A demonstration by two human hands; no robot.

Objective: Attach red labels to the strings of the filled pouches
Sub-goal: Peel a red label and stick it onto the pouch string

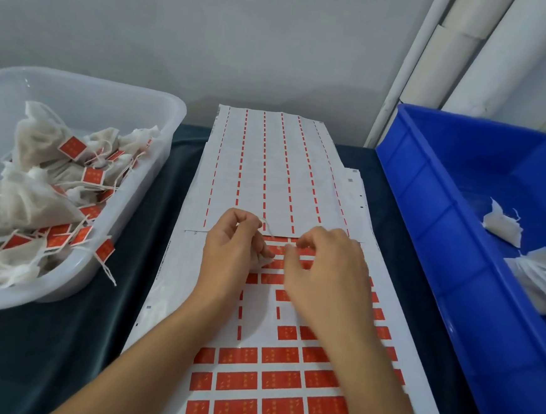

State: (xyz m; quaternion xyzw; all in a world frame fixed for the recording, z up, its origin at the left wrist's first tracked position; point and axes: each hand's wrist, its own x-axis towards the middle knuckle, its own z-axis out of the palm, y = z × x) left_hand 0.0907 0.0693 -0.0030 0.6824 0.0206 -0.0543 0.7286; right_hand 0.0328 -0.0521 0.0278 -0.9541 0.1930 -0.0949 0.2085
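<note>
1. Plain grey wall behind everything, white pipes or rolls standing in the corner far right of the hands, and a dark cloth over the table (pixel 98 340).
2. Left hand (pixel 228 255) is curled shut on a small white pouch (pixel 261 260), with its string (pixel 265 226) looped up out of the thumb and forefinger. Looks like it's holding the string taut so a sticker can fold around it.
3. Right hand (pixel 321 276) is just beside the left one, fingers bent down onto the label sheet (pixel 272 363). Probably picking at a red label, but I can't tell if it's actually got one pinched.
4. That sheet sits right under both hands, so each sticker is a short reach. Rows nearest the person are full, the ones under the hands are partly peeled.
5. Beyond the hands lies a used sheet (pixel 268 167), only red slivers left on it.
6. Well left of the hands is a clear tub (pixel 162 106) piled with labelled pouches (pixel 37 201), so finished ones seem to go there.
7. Right of the hands, a blue bin (pixel 429 193) holds a few untagged pouches (pixel 505 225), so I'd guess that's the supply and it's running low.
</note>
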